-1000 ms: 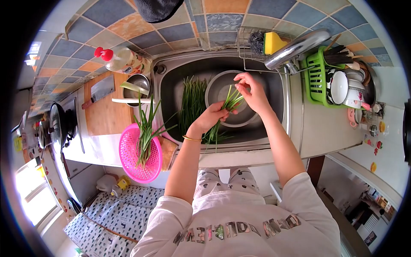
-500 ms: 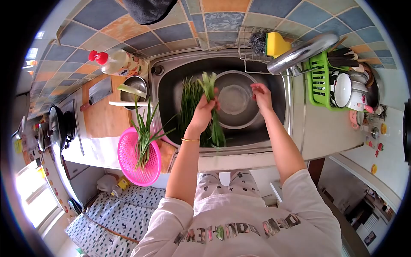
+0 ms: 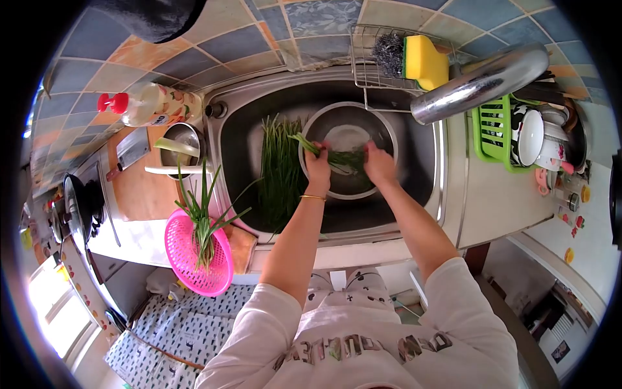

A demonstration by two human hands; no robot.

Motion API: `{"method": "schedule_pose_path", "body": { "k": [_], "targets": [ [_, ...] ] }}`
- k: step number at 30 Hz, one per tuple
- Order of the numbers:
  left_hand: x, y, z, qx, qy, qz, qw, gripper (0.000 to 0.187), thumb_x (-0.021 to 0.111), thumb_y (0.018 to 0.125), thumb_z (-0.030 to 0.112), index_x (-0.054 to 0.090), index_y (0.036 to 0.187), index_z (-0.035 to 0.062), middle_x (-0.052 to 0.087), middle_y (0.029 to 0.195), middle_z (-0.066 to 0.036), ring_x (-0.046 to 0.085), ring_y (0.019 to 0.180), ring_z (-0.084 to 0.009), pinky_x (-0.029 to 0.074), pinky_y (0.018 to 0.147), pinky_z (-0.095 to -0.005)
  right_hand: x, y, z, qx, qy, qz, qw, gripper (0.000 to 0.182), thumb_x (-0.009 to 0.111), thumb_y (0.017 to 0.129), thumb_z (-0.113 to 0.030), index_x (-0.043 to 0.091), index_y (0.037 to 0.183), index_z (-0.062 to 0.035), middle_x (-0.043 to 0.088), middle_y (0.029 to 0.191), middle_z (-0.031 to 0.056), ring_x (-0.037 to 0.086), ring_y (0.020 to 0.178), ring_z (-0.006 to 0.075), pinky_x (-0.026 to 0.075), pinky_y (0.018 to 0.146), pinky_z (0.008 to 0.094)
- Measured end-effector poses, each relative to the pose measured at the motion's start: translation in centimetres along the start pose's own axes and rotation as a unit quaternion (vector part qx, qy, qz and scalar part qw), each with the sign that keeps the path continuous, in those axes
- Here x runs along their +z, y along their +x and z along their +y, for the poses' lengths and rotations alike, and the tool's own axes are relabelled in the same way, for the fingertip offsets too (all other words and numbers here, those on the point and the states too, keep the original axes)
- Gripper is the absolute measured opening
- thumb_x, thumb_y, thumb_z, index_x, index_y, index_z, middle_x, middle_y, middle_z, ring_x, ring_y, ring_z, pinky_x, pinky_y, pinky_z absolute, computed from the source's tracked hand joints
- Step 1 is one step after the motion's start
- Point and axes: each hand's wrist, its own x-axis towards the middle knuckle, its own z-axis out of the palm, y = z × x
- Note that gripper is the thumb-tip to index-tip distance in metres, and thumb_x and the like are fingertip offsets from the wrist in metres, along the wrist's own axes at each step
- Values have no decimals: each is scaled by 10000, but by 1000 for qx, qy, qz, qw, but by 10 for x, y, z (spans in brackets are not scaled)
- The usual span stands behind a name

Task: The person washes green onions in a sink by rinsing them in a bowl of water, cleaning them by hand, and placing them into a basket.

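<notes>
Head view: tiled kitchen, steel sink (image 3: 424, 188)

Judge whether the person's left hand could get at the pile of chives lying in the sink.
Probably yes: the left hand grips a small bunch over the steel bowl, and the chive pile lies uncovered just beside it.

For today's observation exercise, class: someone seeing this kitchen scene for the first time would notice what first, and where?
Most striking are the left hand and right hand, together gripping a bunch of long green chives over the round steel bowl in the stainless sink. More loose green chives lie in the sink's left part. A bright pink plastic basket of greens stands on the counter, left of the sink.
</notes>
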Motion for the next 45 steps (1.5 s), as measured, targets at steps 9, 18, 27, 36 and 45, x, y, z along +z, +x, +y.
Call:
{"method": "schedule_pose_path", "body": {
  "k": [9, 18, 27, 36, 45],
  "targets": [
    [-2, 43, -21, -45, 297, -22, 954, 386, 540, 913, 82, 405, 1263, -10, 554, 1181, -176, 543, 1107, -313, 444, 862, -361, 22, 11, 14, -139, 18, 206, 969, 510, 661, 693, -23, 444, 1153, -49, 517, 1074, 180, 533, 1032, 371, 481, 858, 426],
    [21, 5, 15, -116, 445, -48, 886, 216, 565, 881, 28, 500, 1086, 11, 574, 1060, -220, 560, 1023, -364, 436, 867, -428, 5, -9, 13, -161, 77, 222, 959, 459, 610, 699, 13, 450, 1124, -49, 514, 1064, 172, 523, 1018, 370, 455, 845, 451],
    [11, -12, -4, 185, 517, -72, 833, 327, 507, 829, -76, 519, 1150, -18, 593, 1061, -249, 537, 1022, -438, 436, 851, -464, -11, -41, 5, -196, 128, 268, 935, 438, 584, 702, 45, 472, 1111, -69, 533, 1023, 148, 538, 984, 357, 462, 828, 440],
    [20, -84, 152, -94, 81, -166, 978, 136, 423, 955, -17, 484, 977, 103, 572, 1245, -88, 534, 1151, -179, 431, 896, -288, -53, -96, -9, -235, 320, 119, 910, 496, 575, 750, 53, 499, 1230, -49, 571, 1221, 131, 529, 1186, 275, 417, 977, 333],
    [21, -142, 287, -18, -111, -335, 936, 156, 387, 973, 1, 463, 1084, 82, 415, 1391, -242, 384, 1330, -351, 387, 1059, -454, -133, -156, -57, -294, 528, -121, 787, 576, 396, 721, 37, 491, 1290, 23, 504, 1348, 109, 400, 1327, 212, 256, 1119, 306]
  ]
}}
